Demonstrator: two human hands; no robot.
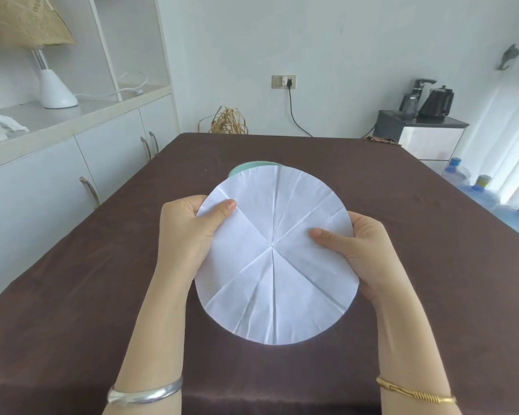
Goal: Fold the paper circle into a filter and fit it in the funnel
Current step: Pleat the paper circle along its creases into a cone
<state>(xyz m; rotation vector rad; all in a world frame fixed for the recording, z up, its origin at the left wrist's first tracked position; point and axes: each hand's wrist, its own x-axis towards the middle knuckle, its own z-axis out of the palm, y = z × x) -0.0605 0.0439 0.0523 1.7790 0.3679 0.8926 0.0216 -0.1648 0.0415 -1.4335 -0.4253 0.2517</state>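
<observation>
A white paper circle (274, 265) is held flat and unfolded above the table, marked with several creases that meet near its middle. My left hand (189, 226) pinches its upper left edge, thumb on top. My right hand (363, 250) grips its right edge, thumb lying on the paper. Behind the paper's far edge a pale green rim (246, 166) of the funnel peeks out; the rest of the funnel is hidden by the paper.
The table wears a dark brown cloth (102, 295). White cabinets (57, 163) with a lamp (54, 85) stand at the left. A side unit with kettles (429, 103) and water bottles (492, 202) sits at the right.
</observation>
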